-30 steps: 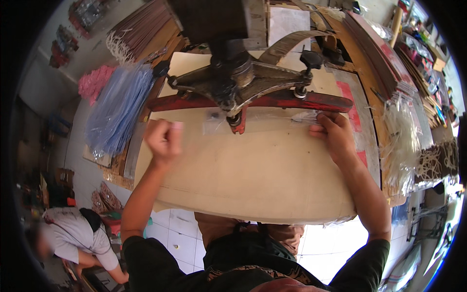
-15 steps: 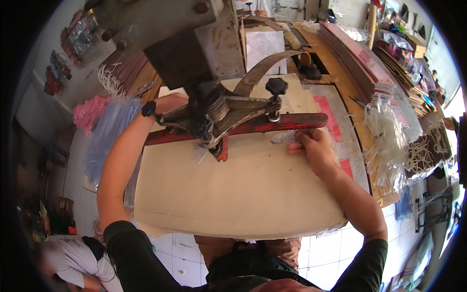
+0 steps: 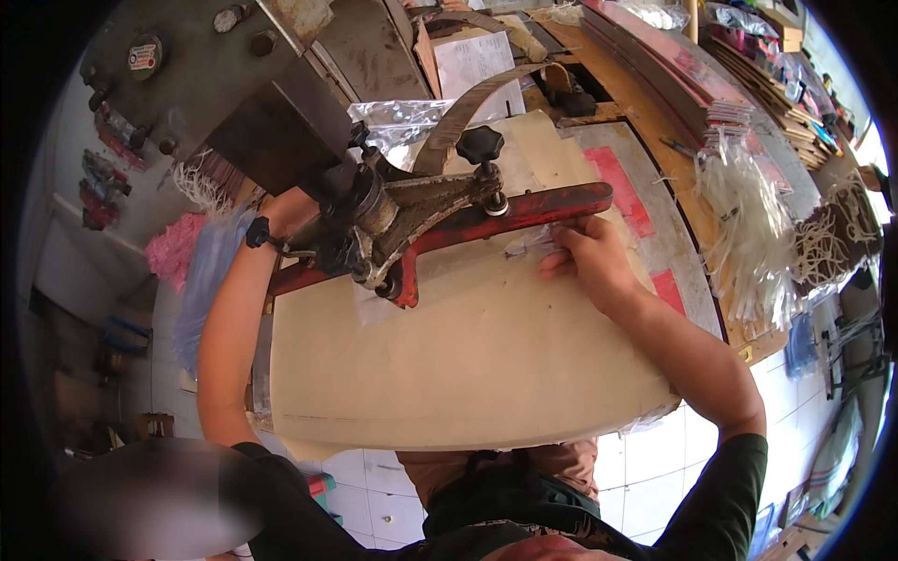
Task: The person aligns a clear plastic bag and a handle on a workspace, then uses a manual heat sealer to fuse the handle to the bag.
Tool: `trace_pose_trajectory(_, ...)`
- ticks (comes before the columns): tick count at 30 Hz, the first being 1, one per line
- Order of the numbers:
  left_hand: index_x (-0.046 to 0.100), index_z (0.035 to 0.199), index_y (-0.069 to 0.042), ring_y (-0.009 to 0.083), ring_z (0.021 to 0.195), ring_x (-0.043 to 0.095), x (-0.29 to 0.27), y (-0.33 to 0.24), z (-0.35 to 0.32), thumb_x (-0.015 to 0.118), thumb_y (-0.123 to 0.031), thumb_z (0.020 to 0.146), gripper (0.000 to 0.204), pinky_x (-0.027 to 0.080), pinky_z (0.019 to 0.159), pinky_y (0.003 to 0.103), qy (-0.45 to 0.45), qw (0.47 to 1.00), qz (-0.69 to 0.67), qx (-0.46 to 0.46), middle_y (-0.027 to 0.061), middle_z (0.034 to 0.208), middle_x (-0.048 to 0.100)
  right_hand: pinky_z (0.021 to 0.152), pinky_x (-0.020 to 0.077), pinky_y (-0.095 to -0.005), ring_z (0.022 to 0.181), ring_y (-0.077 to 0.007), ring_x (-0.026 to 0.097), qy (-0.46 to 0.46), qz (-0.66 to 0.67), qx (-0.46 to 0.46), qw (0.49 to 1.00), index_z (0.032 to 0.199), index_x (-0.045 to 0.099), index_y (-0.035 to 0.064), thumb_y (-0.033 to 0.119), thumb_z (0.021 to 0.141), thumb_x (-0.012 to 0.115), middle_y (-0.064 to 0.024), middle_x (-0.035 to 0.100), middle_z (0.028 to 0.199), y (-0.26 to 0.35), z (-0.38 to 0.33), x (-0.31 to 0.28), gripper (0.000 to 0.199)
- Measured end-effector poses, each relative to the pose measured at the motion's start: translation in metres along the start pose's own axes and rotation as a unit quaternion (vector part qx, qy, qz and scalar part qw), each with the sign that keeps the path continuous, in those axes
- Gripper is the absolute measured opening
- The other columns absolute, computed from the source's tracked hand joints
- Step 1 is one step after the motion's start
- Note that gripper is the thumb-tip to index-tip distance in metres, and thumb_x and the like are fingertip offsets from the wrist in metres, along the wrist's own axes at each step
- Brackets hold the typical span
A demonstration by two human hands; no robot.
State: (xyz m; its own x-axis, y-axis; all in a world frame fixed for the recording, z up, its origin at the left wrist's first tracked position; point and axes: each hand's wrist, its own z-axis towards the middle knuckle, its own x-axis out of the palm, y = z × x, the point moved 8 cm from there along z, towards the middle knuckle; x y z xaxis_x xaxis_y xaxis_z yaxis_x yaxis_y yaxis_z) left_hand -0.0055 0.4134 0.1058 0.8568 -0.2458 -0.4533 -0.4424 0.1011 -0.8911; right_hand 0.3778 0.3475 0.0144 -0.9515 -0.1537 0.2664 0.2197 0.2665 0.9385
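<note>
Right hand (image 3: 585, 262): fingers curled, pinching a small clear bag (image 3: 533, 245) flat against the board, just under the right end of the red bar (image 3: 486, 222).
Left hand (image 3: 290, 210): reached up behind the left end of the bar, mostly hidden by the machine head; grip cannot be told.
Bag: on the tan board (image 3: 468, 355), its top edge tucked beneath the bar, touching the right fingertips.
Bar: slanting across the board's far edge, black knob (image 3: 480, 145) standing above its middle, grey machine body (image 3: 234, 84) up and left of it.
Beyond the bar: heap of clear bags (image 3: 748, 215) to the right, pink bundle (image 3: 178, 257) far left.
Step, as judged: lining the bag up under the bar, ready for pressing.
Next move, as judged: bag kept still and square, fingers clear of the bar.
</note>
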Motion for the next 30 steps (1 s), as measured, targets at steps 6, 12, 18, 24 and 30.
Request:
trace_pose_trajectory(6, 0.070, 0.104, -0.007, 0.0052, 0.093, 0.055, 0.008, -0.035, -0.001, 0.061, -0.027, 0.100, 0.022, 0.045, 0.083, 0.023, -0.060, 0.996, 0.033, 0.052, -0.0046, 0.100, 0.063, 0.057, 0.0586, -0.0318, 0.063, -0.0180, 0.065, -0.018, 0.005, -0.016, 1.000, 0.112, 0.057, -0.0082, 0.006, 0.098, 0.053, -0.0140, 0.065, 0.102, 0.000, 0.001, 0.001, 0.020)
trace_pose_trajectory(12, 0.073, 0.105, -0.007, 0.0058, 0.091, 0.058, 0.017, -0.041, -0.004, 0.064, -0.026, 0.099, 0.022, 0.047, 0.084, 0.023, -0.101, 0.995, 0.013, -0.012, -0.0047, 0.098, 0.066, 0.055, 0.0578, -0.0308, 0.062, -0.0167, 0.064, -0.005, -0.012, -0.028, 1.000, 0.114, 0.057, -0.0081, 0.007, 0.098, 0.056, -0.0135, 0.065, 0.103, 0.000, 0.004, -0.003, 0.022)
trace_pose_trajectory(18, 0.070, 0.120, -0.008, 0.0079, 0.104, 0.061, -0.027, 0.031, 0.026, 0.066, -0.028, 0.098, 0.030, 0.048, 0.091, 0.024, -0.050, 0.997, -0.027, -0.060, -0.0009, 0.115, 0.069, 0.063, 0.0609, -0.0303, 0.071, -0.0183, 0.068, 0.005, 0.018, -0.024, 1.000, 0.117, 0.055, -0.0099, 0.006, 0.100, 0.056, -0.0145, 0.065, 0.105, -0.002, 0.002, 0.006, 0.024)
trace_pose_trajectory(24, 0.067, 0.114, -0.008, 0.0113, 0.094, 0.064, -0.024, 0.023, 0.029, 0.071, -0.024, 0.092, 0.028, 0.052, 0.081, 0.030, -0.046, 0.998, -0.024, -0.044, -0.0004, 0.105, 0.066, 0.074, 0.0628, -0.0313, 0.084, -0.0217, 0.070, 0.031, 0.051, -0.006, 0.998, 0.121, 0.051, -0.0115, 0.005, 0.100, 0.055, -0.0152, 0.062, 0.111, -0.001, 0.001, 0.008, 0.027)
trace_pose_trajectory(30, 0.067, 0.122, -0.004, 0.0109, 0.106, 0.058, -0.016, 0.008, 0.017, 0.067, -0.031, 0.097, 0.037, 0.045, 0.095, 0.029, -0.031, 0.999, -0.028, 0.000, 0.0003, 0.116, 0.065, 0.078, 0.0630, -0.0311, 0.089, -0.0230, 0.070, 0.067, 0.066, 0.025, 0.995, 0.120, 0.050, -0.0108, 0.003, 0.099, 0.056, -0.0138, 0.061, 0.109, -0.009, 0.009, 0.004, 0.025)
